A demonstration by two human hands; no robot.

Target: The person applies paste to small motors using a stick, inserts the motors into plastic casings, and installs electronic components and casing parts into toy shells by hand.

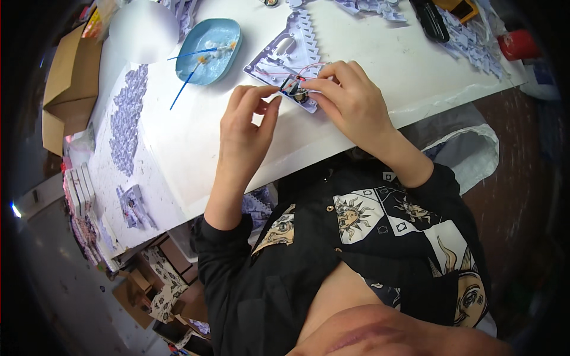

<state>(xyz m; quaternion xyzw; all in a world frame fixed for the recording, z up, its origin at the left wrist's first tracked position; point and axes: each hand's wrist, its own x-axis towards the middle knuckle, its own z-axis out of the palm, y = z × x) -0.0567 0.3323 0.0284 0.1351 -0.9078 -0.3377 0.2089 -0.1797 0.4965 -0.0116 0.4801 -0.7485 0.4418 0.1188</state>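
A pale lavender plastic shell half (pixel 300 35) with a saw-toothed edge lies on the white table, its hollow side up. Thin red wires (pixel 291 73) loop across its near end, beside a round dark part (pixel 301 95) seated in the shell. From the left, my left hand (pixel 246 118) reaches in, thumb and forefinger pinched at the shell's near edge. What lies between those fingertips is too small to make out. My right hand (pixel 353 98) bends over the other side, its fingertips closed on the wires near the round part.
A light blue dish (pixel 209 41) with white wads and blue sticks stands left of the shell. Lavender parts lie in a long pile (pixel 127 118) at left. An open cardboard box (pixel 74 83) is far left; a black case (pixel 430 21) and red object (pixel 519 45) are at the right.
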